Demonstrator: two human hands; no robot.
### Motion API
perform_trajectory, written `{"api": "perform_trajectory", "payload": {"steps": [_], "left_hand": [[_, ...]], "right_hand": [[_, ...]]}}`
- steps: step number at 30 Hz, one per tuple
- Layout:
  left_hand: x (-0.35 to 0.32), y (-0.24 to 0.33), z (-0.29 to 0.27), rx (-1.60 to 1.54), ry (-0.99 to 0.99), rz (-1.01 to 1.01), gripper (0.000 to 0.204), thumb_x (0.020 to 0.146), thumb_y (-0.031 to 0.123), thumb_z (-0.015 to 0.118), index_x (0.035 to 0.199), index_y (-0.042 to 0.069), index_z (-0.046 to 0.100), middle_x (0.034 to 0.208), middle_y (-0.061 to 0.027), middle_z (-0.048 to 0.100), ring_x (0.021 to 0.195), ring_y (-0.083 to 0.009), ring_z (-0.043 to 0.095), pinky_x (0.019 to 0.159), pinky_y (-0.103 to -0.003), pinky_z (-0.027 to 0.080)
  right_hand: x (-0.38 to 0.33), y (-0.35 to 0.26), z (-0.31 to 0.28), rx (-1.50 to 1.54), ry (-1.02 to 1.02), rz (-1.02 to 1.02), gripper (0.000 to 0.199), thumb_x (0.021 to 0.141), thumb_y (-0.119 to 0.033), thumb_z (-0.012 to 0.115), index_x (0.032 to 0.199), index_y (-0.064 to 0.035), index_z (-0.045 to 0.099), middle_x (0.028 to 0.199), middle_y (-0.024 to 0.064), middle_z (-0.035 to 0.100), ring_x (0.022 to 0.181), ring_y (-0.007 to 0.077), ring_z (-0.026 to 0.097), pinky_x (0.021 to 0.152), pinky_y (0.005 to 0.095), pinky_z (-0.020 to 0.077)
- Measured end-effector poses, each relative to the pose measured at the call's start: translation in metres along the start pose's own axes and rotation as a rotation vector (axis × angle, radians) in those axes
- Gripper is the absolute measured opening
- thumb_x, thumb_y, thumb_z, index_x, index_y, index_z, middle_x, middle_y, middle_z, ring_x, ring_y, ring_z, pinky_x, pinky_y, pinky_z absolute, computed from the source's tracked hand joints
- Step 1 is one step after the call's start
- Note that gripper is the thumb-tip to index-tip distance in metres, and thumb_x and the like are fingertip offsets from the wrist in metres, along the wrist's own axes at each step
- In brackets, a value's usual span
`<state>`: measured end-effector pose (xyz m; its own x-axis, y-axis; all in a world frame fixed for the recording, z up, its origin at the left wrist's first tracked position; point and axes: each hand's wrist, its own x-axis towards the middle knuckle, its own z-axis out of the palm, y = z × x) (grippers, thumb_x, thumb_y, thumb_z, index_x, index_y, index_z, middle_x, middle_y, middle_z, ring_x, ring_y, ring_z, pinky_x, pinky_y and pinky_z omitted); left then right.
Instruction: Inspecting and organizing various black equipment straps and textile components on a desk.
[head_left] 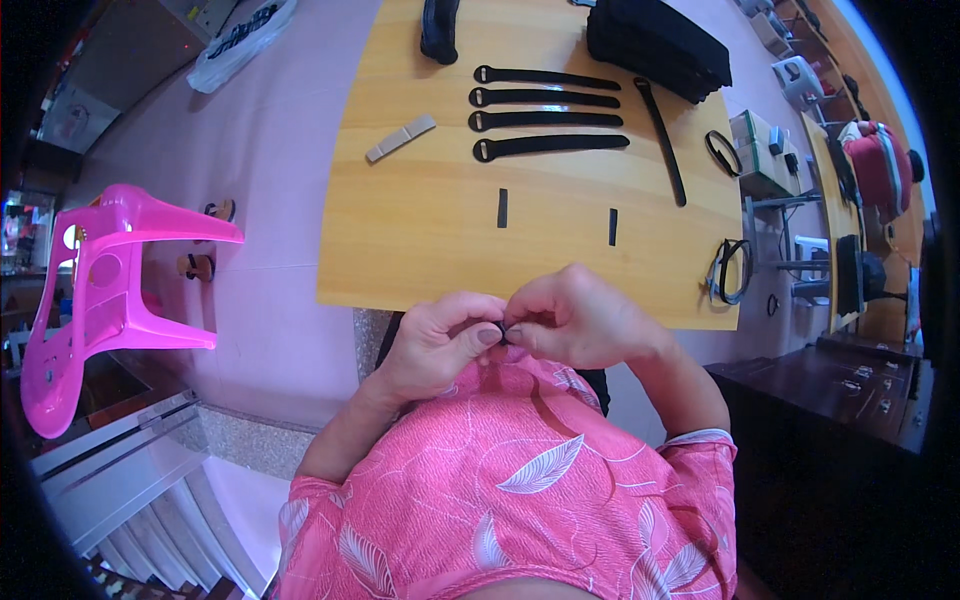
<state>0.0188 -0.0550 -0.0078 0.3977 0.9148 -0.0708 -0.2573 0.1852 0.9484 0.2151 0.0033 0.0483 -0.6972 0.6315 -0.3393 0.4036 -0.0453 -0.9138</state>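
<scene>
Close to my body, just off the front edge of the wooden table [420, 230], both hands meet at the fingertips. My left hand [440, 345] and my right hand [580, 325] pinch a small black piece [503, 329], mostly hidden by the fingers. Beyond them lie two short black strips [503, 208], set apart from each other. Several black straps [550, 120] with slotted rounded ends are laid side by side farther back. Another black strap [660, 140] rests at a slant to their right. Left of the row is a grey strip-like piece [402, 139].
A thick black bundle [660, 45] and a narrower black one [438, 30] occupy the far side. Looped straps [722, 154] and a grey-and-black coil [733, 272] lie along the right edge. On the left, a pink plastic stool [125, 270] lies near sandals [197, 266].
</scene>
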Motion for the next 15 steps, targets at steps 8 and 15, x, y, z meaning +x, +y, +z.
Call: {"api": "perform_trajectory", "payload": {"steps": [8, 15], "left_hand": [[-0.002, 0.001, 0.009, 0.231, -0.008, 0.084, 0.014, 0.089, 0.003, 0.059, 0.101, -0.004, 0.06, 0.086, -0.0081, 0.064, 0.078, -0.0122, 0.061, 0.069, -0.024, 0.05], [-0.004, -0.004, 0.016, 0.311, -0.008, 0.165, 0.018, 0.084, -0.001, 0.062, 0.101, -0.005, 0.059, 0.093, -0.0129, 0.064, 0.078, -0.0136, 0.062, 0.069, -0.024, 0.05]], "right_hand": [[-0.01, 0.007, 0.008, -0.211, 0.062, -0.058, 0.016, 0.072, -0.002, 0.057, 0.084, 0.0009, 0.067, 0.069, 0.0175, 0.062, 0.061, 0.0226, 0.062, 0.058, 0.0329, 0.0483], [-0.019, 0.015, 0.022, -0.085, 0.189, 0.028, 0.015, 0.072, -0.005, 0.057, 0.082, 0.002, 0.066, 0.068, 0.0231, 0.061, 0.062, 0.0307, 0.063, 0.059, 0.0378, 0.0484]]}}
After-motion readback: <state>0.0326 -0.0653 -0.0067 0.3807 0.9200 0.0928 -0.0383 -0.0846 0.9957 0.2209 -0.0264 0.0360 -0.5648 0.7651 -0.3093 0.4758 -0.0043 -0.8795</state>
